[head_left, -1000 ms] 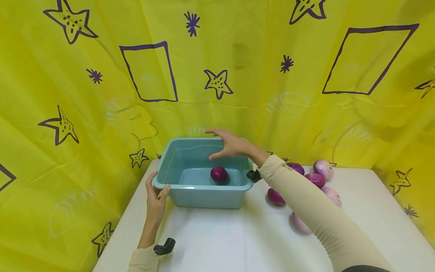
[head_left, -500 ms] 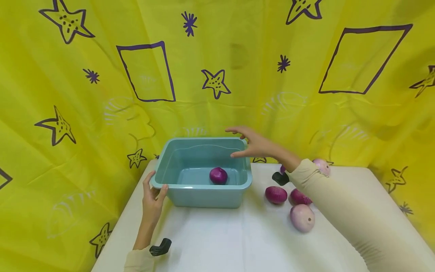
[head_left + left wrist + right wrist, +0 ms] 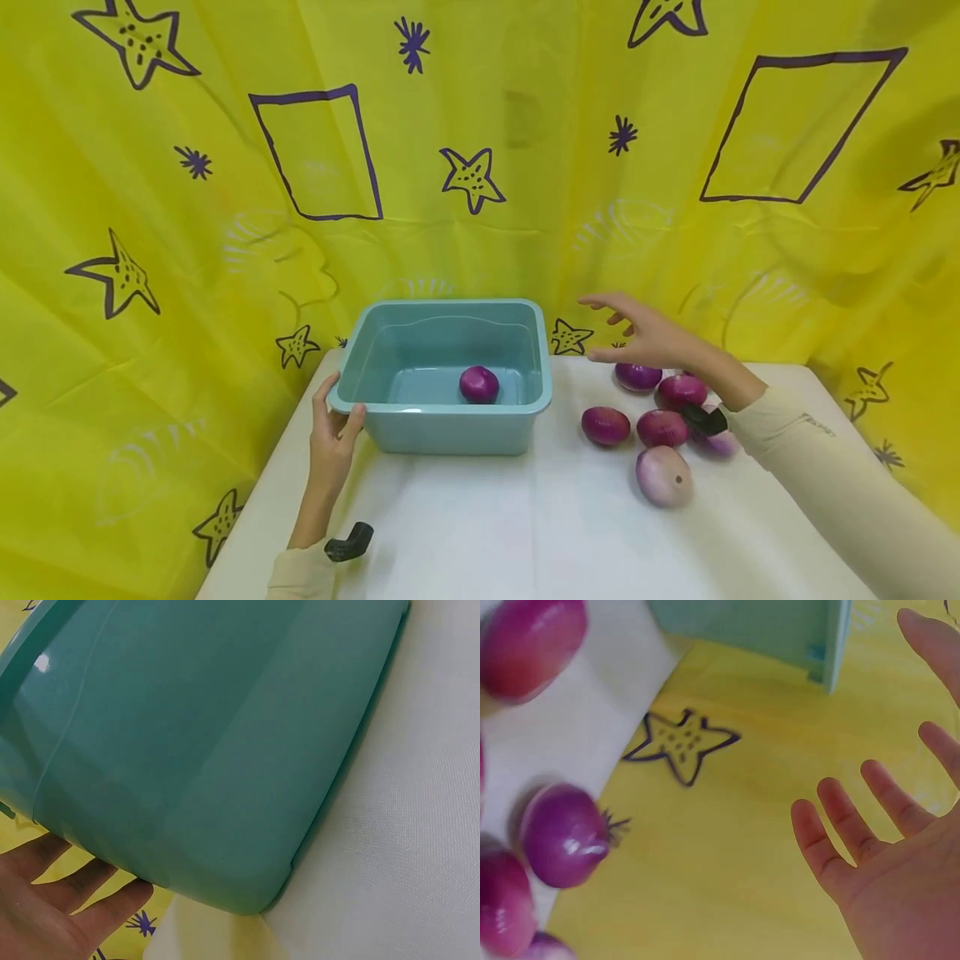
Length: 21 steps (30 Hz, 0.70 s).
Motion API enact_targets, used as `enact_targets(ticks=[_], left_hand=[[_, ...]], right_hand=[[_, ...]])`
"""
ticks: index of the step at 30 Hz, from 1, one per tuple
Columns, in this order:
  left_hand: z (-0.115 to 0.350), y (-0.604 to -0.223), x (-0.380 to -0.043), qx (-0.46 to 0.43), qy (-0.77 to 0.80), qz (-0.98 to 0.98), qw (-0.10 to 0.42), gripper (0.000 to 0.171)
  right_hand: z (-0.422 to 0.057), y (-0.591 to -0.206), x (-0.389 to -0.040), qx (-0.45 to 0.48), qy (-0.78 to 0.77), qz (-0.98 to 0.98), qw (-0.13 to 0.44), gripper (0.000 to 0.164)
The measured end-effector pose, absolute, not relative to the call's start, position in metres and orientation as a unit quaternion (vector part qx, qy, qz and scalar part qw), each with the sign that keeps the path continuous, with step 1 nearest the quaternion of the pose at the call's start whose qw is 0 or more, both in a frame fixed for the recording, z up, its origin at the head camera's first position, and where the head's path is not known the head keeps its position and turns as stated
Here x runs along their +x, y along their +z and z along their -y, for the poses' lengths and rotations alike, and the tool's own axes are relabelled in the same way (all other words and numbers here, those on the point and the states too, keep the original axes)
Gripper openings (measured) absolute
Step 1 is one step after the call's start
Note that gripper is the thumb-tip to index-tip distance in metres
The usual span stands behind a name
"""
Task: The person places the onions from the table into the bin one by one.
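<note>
A blue-green plastic basin (image 3: 450, 429) stands on the white table, with one red onion (image 3: 478, 385) lying inside toward its right. My left hand (image 3: 330, 442) holds the basin's front left corner, thumb at the front and fingers along the side. In the left wrist view, those fingers (image 3: 112, 911) touch the basin wall. My right hand (image 3: 648, 337) hovers over the table's back edge, right of the basin, fingers spread and holding nothing. Below it lies a group of red onions (image 3: 662, 428), some deep purple, one pale onion (image 3: 663, 477) at the front. The forearm partly hides the group.
A yellow curtain (image 3: 420, 250) with purple stars and squares hangs close behind the table and along both sides. White tabletop (image 3: 465, 525) stretches in front of the basin. Dark wrist-camera mounts stick out from both sleeves (image 3: 300, 575).
My right hand has moved right, from above the basin to above the onions, its fingers still spread. The left hand has stayed at the basin's corner. The view has shifted slightly.
</note>
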<state>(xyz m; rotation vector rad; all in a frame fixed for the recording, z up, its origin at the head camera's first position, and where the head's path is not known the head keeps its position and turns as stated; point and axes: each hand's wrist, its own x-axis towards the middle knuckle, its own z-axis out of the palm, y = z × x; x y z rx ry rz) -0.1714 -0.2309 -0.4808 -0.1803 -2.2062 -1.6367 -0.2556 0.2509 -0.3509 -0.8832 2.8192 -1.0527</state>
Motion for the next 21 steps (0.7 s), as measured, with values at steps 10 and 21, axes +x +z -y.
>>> enact_targets(ticks=[10,21], left_hand=[[0.232,-0.482,-0.171,-0.045,-0.586,0.790,0.175,0.063],[0.234,-0.482,-0.172,-0.042,-0.576,0.796,0.179,0.063]], right_hand=[[-0.296,-0.369,-0.233,-0.265,-0.328,-0.907,-0.017,0.076],[-0.359,-0.404,-0.196,-0.239,-0.317,-0.917,-0.040,0.069]])
